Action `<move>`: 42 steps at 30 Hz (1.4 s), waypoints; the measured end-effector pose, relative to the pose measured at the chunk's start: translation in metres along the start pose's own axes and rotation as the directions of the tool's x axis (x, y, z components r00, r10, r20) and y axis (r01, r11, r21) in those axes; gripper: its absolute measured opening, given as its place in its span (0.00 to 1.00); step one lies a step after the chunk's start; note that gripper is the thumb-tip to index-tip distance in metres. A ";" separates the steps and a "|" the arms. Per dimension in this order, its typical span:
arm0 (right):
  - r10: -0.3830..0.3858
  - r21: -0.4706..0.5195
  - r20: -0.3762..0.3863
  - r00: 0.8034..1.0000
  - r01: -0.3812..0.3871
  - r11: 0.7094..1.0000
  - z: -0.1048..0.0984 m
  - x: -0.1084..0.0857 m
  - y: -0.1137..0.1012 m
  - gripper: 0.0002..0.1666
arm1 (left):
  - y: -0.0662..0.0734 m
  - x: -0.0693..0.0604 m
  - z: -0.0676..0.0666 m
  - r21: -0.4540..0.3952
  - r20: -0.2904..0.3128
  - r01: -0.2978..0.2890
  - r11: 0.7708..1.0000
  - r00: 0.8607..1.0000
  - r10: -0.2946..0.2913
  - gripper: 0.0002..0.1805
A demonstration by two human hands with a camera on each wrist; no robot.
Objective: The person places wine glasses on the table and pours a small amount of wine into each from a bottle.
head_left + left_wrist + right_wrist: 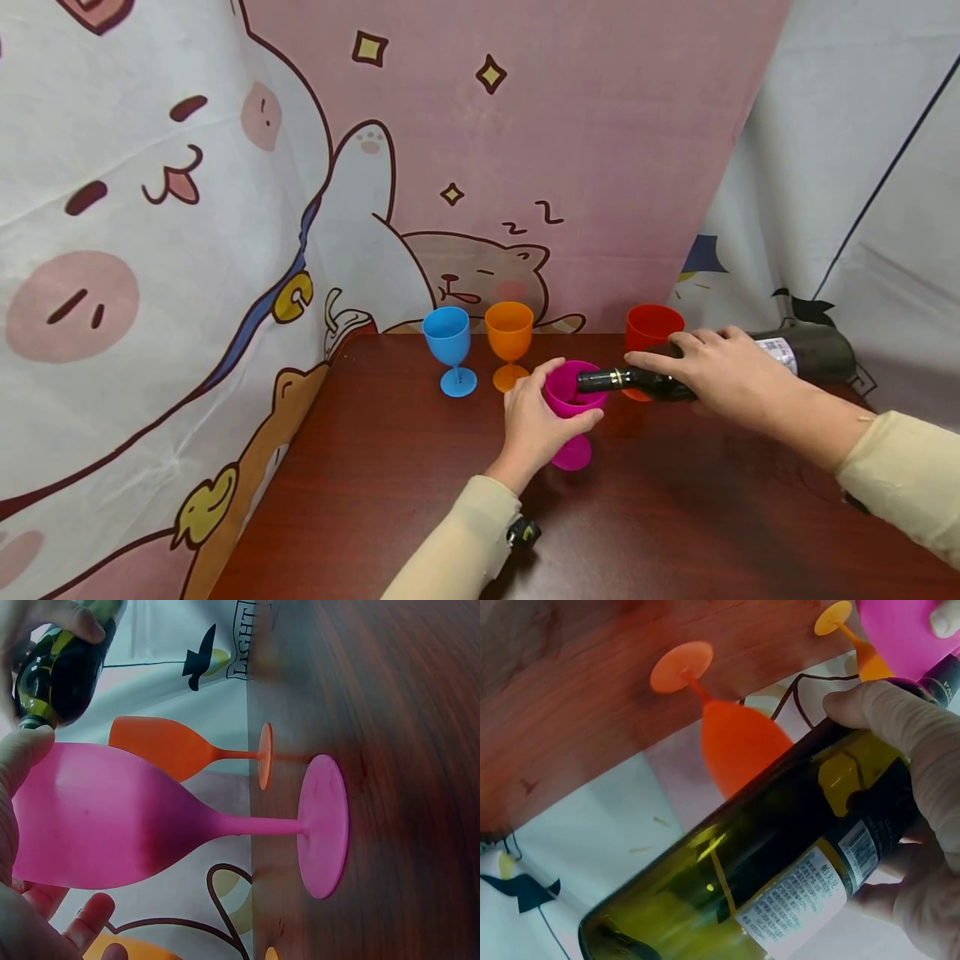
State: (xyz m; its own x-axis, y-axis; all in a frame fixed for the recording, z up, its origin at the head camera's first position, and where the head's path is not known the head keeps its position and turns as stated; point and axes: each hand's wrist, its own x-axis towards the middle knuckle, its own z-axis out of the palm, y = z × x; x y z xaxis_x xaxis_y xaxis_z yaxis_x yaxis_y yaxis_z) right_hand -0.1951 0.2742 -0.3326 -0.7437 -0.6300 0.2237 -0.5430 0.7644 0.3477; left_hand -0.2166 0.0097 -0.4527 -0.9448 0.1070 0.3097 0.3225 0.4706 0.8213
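A magenta goblet [572,451] stands upright on the table, its bowl gripped by the left hand [534,423]. The right hand [723,371] grips a dark green wine bottle [821,354], which lies almost level with its mouth inside the goblet's rim. Dark liquid shows in the bowl. In the left wrist view the magenta goblet [105,817] is seen from the side, its foot on the table. The right wrist view shows the bottle [667,900] with a white label and dark liquid inside, the right hand [922,765] around it.
A blue goblet [447,335] and an orange goblet [509,331] stand side by side at the table's back edge. A red goblet [654,323] stands behind the bottle and the right hand. Printed cloth hangs behind and left of the brown table [390,500].
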 end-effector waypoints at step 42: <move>0.976 0.743 0.060 0.209 -0.663 0.096 0.094 -0.136 0.043 0.63 | 0.001 -0.001 0.000 -0.015 -0.002 0.055 0.998 0.998 -0.055 0.46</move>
State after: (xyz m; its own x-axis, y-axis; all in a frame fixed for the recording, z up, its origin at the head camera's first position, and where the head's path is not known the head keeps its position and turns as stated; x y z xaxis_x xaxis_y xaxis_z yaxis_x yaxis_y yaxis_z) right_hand -0.1544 0.4058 -0.4337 -0.7088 0.6229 0.3311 0.1512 0.5926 -0.7912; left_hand -0.2153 0.0099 -0.4527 -0.9610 0.0797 0.2648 0.2710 0.4625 0.8442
